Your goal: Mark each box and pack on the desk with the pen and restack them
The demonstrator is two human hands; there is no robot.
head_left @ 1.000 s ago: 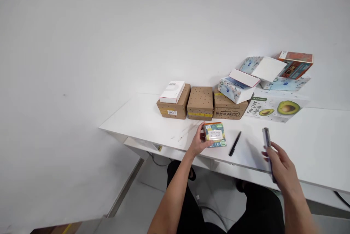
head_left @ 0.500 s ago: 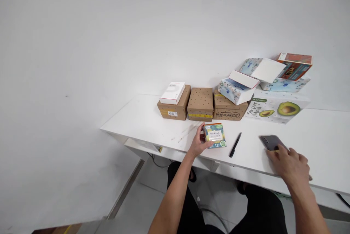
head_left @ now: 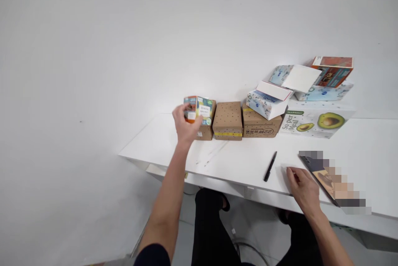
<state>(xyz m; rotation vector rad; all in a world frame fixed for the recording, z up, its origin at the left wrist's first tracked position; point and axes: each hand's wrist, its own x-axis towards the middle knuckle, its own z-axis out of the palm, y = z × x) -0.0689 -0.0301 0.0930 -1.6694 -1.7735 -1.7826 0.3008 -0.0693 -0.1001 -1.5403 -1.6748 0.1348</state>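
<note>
My left hand is closed around a small printed box with orange and green-blue sides. It holds that box at the leftmost brown carton, covering the carton's top; whether the two touch I cannot tell. My right hand rests at the table's front edge with its fingers curled in and nothing visible in them. Just right of it lies a dark phone, its lower part blurred by pixelation. A black pen lies to the left of my right hand.
Two more brown cartons stand along the wall. A white carton with avocado pictures is to their right. Floral boxes and an orange-brown box are piled on top. The white table has dark scuffs.
My left hand has carried the small printed box leftward and back, up to the leftmost carton, and turned it. My right hand has moved left off the phone. The white box on that carton no longer shows.
</note>
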